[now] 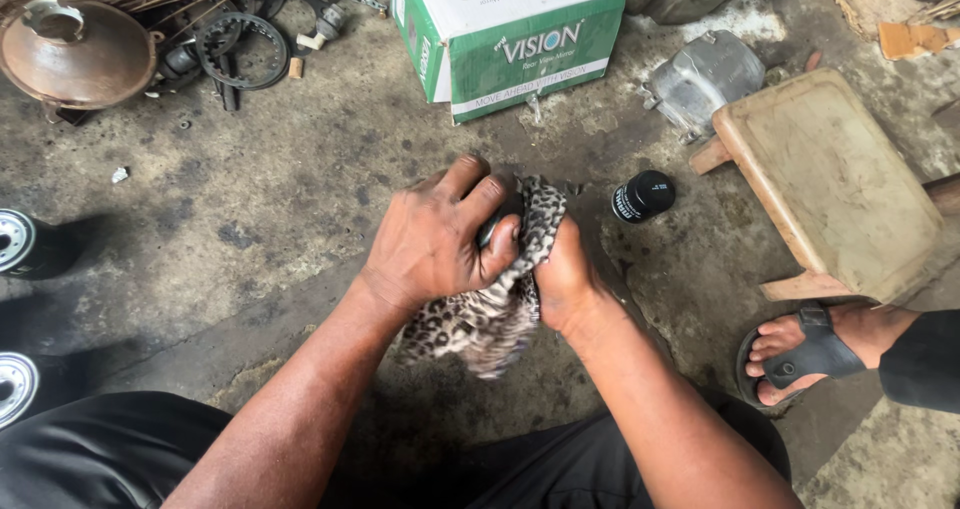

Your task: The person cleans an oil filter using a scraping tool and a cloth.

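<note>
Centre of the frame, both hands are bunched around a leopard-print rag. The left hand is curled over the top, fingers wrapped round the cloth, and between its fingertips peeks a small dark rounded part, mostly hidden, so what it is I cannot tell. The right hand is closed on the rag's right side, squeezing the fabric from beneath and behind, thumb tucked out of sight.

The rag looks soft, light and floppy; its loose tail droops toward the lower centre, so I'd judge it needs gathering in a fist, not a fingertip pinch. The part inside seems hard and likely greasy, so slippery bare, and cloth between skin and metal probably gives the surer hold.

Just right of the hands, a black oil filter lies on the stained concrete floor. Right of the frame, a low wooden stool, with a sandalled foot below it. Top centre, a green and white carton; upper left, a rusty round cover and a black sprocket ring.
</note>
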